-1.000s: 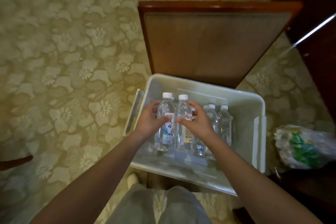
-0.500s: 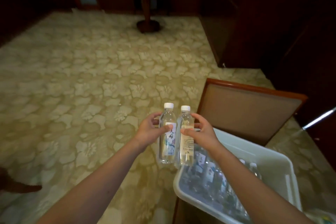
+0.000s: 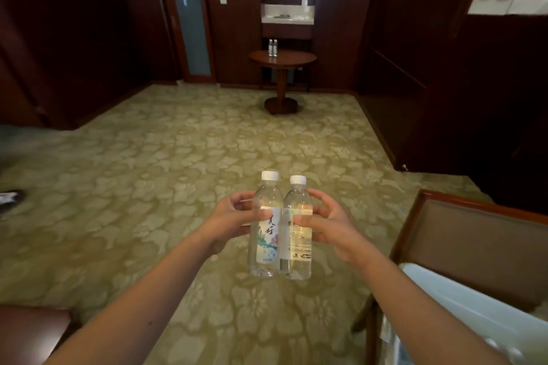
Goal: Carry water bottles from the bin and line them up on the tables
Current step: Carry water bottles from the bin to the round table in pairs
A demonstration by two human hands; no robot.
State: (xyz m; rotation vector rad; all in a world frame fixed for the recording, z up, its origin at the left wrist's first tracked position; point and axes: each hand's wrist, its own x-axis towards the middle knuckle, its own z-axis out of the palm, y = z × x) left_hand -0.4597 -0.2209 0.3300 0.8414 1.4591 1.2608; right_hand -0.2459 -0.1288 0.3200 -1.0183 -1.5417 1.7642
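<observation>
— Plastic, clear, white-capped: two bottles held upright over the floral carpet [image 3: 148,175], touching side by side; who has which?

— The left hand [image 3: 234,216] curls round the painted-label bottle [image 3: 266,241], thumb across the label; the right hand [image 3: 330,230] grips the printed-label bottle [image 3: 299,246] the same way; both are held at mid-body, well above the floor.

— And the bin?

— Only a corner of the white bin [image 3: 468,302] shows at lower right, just in front of the padded chair back [image 3: 474,234]; what lies in it is too blurred to tell.

— Any table?

— A round pedestal table [image 3: 292,60] stands by the far wall, well apart from the hands; two small bottles [image 3: 272,47] stand close together near its back edge, left of centre.
</observation>
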